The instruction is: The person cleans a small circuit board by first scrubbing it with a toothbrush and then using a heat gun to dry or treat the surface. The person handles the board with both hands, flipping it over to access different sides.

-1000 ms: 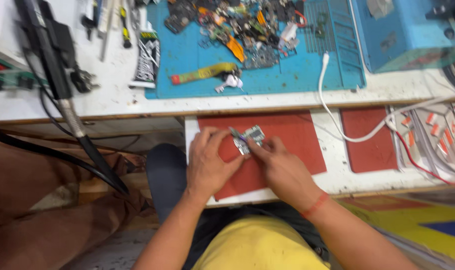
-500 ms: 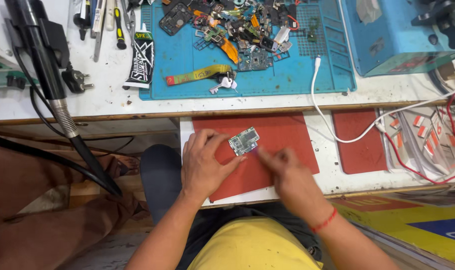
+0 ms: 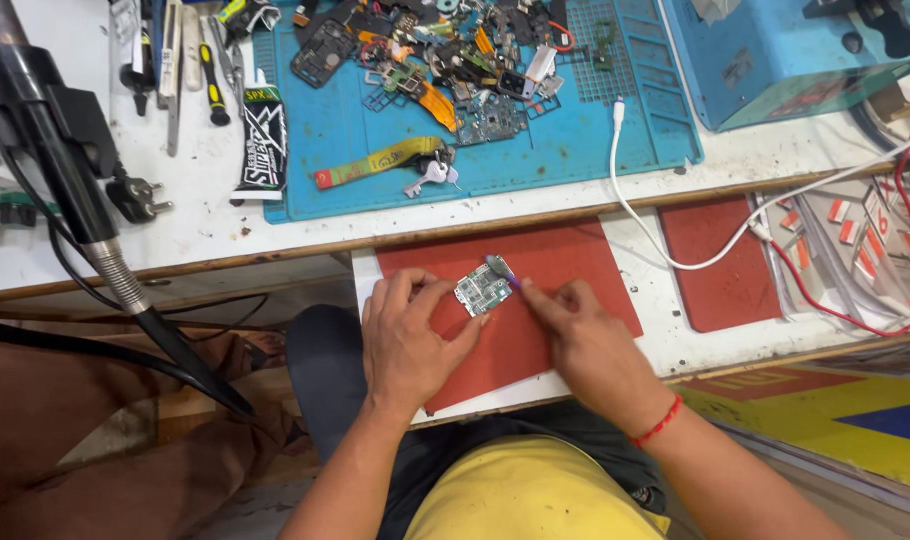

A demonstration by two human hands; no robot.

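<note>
My left hand (image 3: 411, 340) pins a small green circuit board (image 3: 482, 290) against a red mat (image 3: 575, 262) on a pull-out shelf. Its fingers grip the board's left and lower edges. My right hand (image 3: 580, 335) pinches a thin purple-tipped tool (image 3: 503, 270), whose tip rests on the board's upper right edge. A red thread band circles my right wrist.
A blue work mat (image 3: 375, 140) on the white bench above carries several phone parts, a yellow strap and keys. A black glue tube (image 3: 264, 140), screwdrivers (image 3: 211, 88), a white cable (image 3: 655, 235) and a black hose (image 3: 125, 290) lie around. A second red mat (image 3: 720, 265) sits to the right.
My right hand drew back from the board, then returned with the tool tip on its upper edge. The left hand kept its hold on the board.
</note>
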